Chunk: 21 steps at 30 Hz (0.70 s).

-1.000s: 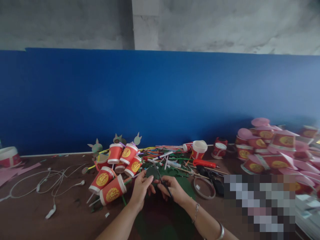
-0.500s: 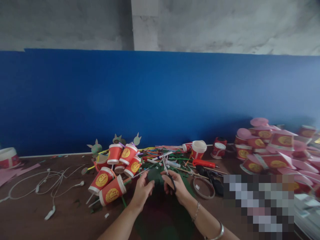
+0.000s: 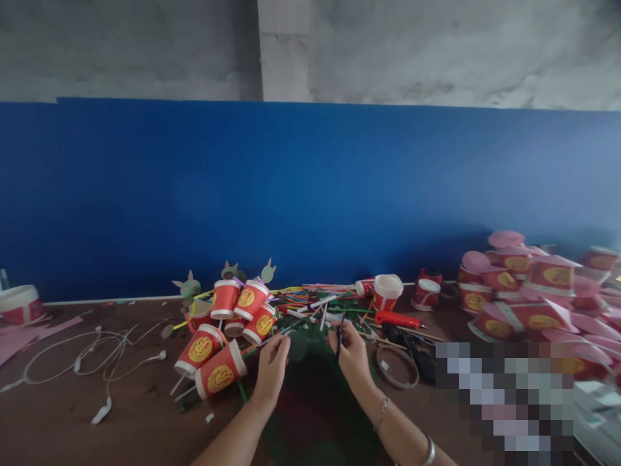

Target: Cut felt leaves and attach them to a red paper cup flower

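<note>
My left hand (image 3: 272, 366) pinches a round dark green paper piece (image 3: 298, 344) by its left edge, thumb and fingers pressed together. Across from it, apart from the paper, my right hand (image 3: 353, 356) has its fingers in the dark handles of a pair of scissors (image 3: 339, 338). The blades are hard to make out against the clutter behind. Under both hands lies a dark green area (image 3: 320, 414), its material unclear. Left of my left hand lean several red paper cups (image 3: 220, 372) with gold emblems and sticks.
Straws and pens (image 3: 315, 301) lie heaped behind my hands. To the right are a red-handled tool (image 3: 398, 319), a roll of clear tape (image 3: 396, 367) and a pile of cups with pink paper (image 3: 543, 285). White earphones (image 3: 101, 411) spread on the left. A blue panel (image 3: 310, 194) stands behind.
My hands have moved apart. The scissors have come away from the green paper toward the right, while the paper has stayed in my left hand.
</note>
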Each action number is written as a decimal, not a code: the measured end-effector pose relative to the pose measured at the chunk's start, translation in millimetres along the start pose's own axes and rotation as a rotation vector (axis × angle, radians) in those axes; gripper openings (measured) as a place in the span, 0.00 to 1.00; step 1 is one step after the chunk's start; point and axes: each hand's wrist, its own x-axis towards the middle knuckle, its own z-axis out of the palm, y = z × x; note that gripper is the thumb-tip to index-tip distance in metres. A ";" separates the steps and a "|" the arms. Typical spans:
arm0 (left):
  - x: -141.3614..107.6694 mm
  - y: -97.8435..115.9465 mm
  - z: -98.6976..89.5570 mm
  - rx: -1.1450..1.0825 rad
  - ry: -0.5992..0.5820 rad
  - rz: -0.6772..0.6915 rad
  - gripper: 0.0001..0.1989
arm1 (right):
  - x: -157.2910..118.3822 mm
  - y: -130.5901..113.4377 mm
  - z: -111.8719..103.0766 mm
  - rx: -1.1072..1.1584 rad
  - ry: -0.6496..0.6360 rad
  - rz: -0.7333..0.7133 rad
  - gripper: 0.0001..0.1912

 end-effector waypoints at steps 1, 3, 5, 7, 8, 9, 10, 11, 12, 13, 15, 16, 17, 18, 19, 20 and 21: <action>0.1 0.6 -0.7 0.040 0.012 0.043 0.16 | 1.9 2.0 -1.6 -0.077 0.030 -0.039 0.13; -0.4 2.1 -1.3 0.129 -0.005 0.114 0.16 | 3.6 4.8 -3.8 -0.245 0.010 -0.088 0.12; -1.9 3.0 -0.8 0.216 -0.044 0.150 0.14 | 2.3 5.7 -3.9 -0.389 -0.058 -0.120 0.14; -3.4 2.5 0.2 0.280 -0.058 0.168 0.10 | -0.5 5.9 -2.2 -0.487 -0.137 -0.150 0.17; -3.8 1.8 0.5 0.305 -0.054 0.176 0.08 | -1.9 6.2 -1.0 -0.516 -0.171 -0.166 0.18; -4.0 0.9 0.7 0.327 -0.046 0.182 0.07 | -3.0 6.7 0.2 -0.534 -0.199 -0.179 0.19; -3.8 -0.1 0.6 0.352 -0.034 0.188 0.06 | -3.7 7.5 1.3 -0.542 -0.217 -0.186 0.20; -3.4 -0.9 0.4 0.380 -0.024 0.192 0.05 | -3.9 8.5 2.3 -0.538 -0.223 -0.185 0.20; -2.9 -1.6 0.0 0.413 -0.014 0.198 0.05 | -3.6 9.5 3.2 -0.519 -0.220 -0.173 0.20; -2.2 -2.0 -0.4 0.450 0.000 0.205 0.06 | -3.0 10.4 4.0 -0.480 -0.208 -0.151 0.18; -1.1 -1.9 -1.3 0.532 0.027 0.219 0.08 | -1.0 11.0 5.1 -0.347 -0.164 -0.100 0.14; -0.8 -1.7 -1.6 0.572 0.039 0.226 0.08 | 0.1 10.6 5.5 -0.266 -0.136 -0.077 0.12; -0.8 -1.4 -1.9 0.609 0.049 0.231 0.08 | 0.9 9.6 5.8 -0.186 -0.106 -0.054 0.10; -1.2 -1.2 -1.9 0.644 0.055 0.237 0.08 | 1.6 8.3 5.8 -0.112 -0.078 -0.032 0.10; -1.9 -1.0 -1.9 0.679 0.057 0.243 0.07 | 2.0 6.7 5.7 -0.049 -0.055 -0.010 0.11; -2.9 -0.9 -1.6 0.713 0.056 0.248 0.07 | 2.0 5.0 5.5 0.001 -0.038 0.014 0.11; -4.1 -0.9 -1.2 0.749 0.057 0.250 0.06 | 1.8 3.5 5.2 0.040 -0.026 0.040 0.12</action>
